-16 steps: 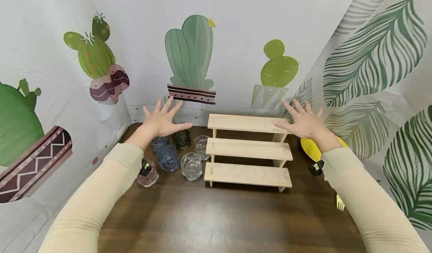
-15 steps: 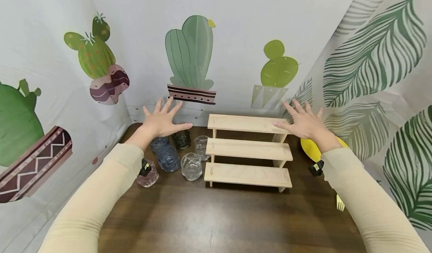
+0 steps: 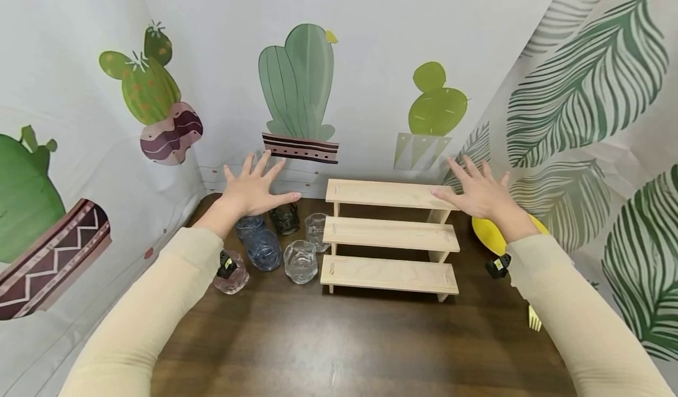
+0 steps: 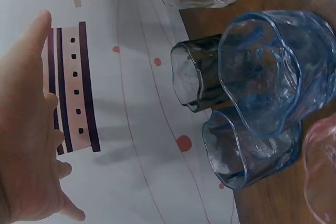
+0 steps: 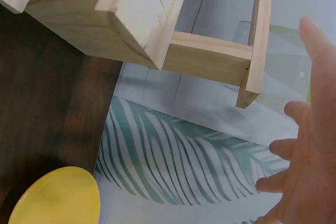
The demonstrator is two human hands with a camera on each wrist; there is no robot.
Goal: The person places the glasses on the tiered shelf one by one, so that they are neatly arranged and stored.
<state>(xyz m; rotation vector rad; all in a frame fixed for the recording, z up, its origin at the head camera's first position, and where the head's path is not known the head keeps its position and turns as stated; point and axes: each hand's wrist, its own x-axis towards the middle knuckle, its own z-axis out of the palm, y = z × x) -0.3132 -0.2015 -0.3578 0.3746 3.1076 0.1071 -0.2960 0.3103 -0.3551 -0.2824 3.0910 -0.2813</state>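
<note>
My left hand (image 3: 249, 190) is held up with fingers spread, above several wavy glass cups at the back left. Below it stand two blue glasses (image 3: 263, 249), a dark grey glass (image 3: 285, 218) and a pink glass (image 3: 233, 274) partly covered by the wrist camera. Two clear glasses (image 3: 301, 262) are beside the wooden three-step shelf (image 3: 389, 272). My right hand (image 3: 479, 194), fingers also spread, hovers by the shelf's top right end. Neither hand holds anything. In the left wrist view the blue glass (image 4: 262, 72) lies well apart from the fingers.
A yellow dish (image 3: 484, 232) sits right of the shelf, partly hidden by my right forearm. A gold fork (image 3: 534, 319) shows beside that sleeve. The dark brown table (image 3: 328, 344) meets white fabric walls (image 3: 371, 20) printed with cacti and leaves.
My right hand has shifted very slightly to the right, and the left forearm a touch to the left. Glasses, shelf and dish stay in place.
</note>
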